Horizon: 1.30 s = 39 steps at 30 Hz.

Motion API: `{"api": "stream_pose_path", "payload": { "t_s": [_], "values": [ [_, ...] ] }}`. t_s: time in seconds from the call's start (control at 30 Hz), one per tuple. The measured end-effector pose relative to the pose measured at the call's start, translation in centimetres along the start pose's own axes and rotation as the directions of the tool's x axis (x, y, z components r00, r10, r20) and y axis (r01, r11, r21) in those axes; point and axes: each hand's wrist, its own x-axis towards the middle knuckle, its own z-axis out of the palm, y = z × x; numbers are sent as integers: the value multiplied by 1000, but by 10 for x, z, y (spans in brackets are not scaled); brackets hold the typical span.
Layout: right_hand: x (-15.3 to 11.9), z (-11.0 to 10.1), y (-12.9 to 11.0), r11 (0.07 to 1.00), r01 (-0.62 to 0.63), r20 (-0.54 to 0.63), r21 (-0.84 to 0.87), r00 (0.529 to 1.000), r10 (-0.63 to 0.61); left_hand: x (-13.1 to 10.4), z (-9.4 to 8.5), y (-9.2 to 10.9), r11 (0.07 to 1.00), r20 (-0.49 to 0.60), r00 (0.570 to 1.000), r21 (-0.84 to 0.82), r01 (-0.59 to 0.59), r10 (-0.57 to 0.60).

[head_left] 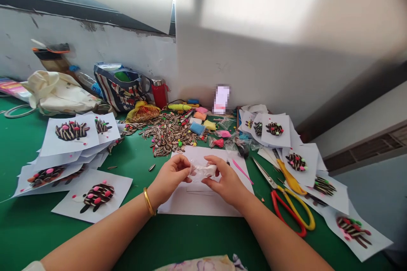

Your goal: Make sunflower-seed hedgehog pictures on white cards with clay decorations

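Both of my hands hold a small clear plastic packet of white modelling clay [207, 171] above a white sheet of paper [203, 201]. My left hand [174, 177] pinches the loose plastic end between thumb and fingers. On the other side, my right hand [225, 182] grips the clay end with thumb and fingertips. A pink plastic clay tool [242, 171] lies on the sheet's right side. Just beyond the paper are sunflower seeds [170, 131] in a heap and several wrapped clay packets, among them a blue one [197, 128] and a red one [217, 142].
Large scissors [286, 203] with red and yellow handles lie on the green table [136, 237] at right, beside a yellow-handled tool [289, 175]. Cards with seed hedgehogs are stacked left [71, 150] and right [299, 161]. Bags and a red flask [159, 94] stand behind.
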Motion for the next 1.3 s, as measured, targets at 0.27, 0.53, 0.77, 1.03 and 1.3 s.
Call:
{"api": "stream_pose_path", "payload": {
  "t_s": [0.27, 0.53, 0.77, 1.03, 1.3],
  "values": [
    [0, 2, 0, 986, 157, -59, -55, 985, -160, -2, 2, 1, 995, -48, 996, -69, 66, -70],
    [2, 1, -3, 985, 166, -29, -46, 985, -168, -5, 6, 4, 990, 52, 995, -114, 89, -84],
    [2, 4, 0, 1000, -25, -72, 18, 997, 26, -3, 4, 0, 987, 34, 992, -96, 126, -123],
    [2, 3, 3, 994, -20, -74, 107, 997, 28, -6, 6, 12, 994, 62, 997, 87, -60, 55],
    [2, 6, -4, 995, -50, -9, 84, 999, 51, -3, 1, -2, 985, 151, 988, 173, 0, -26]
  ]
}}
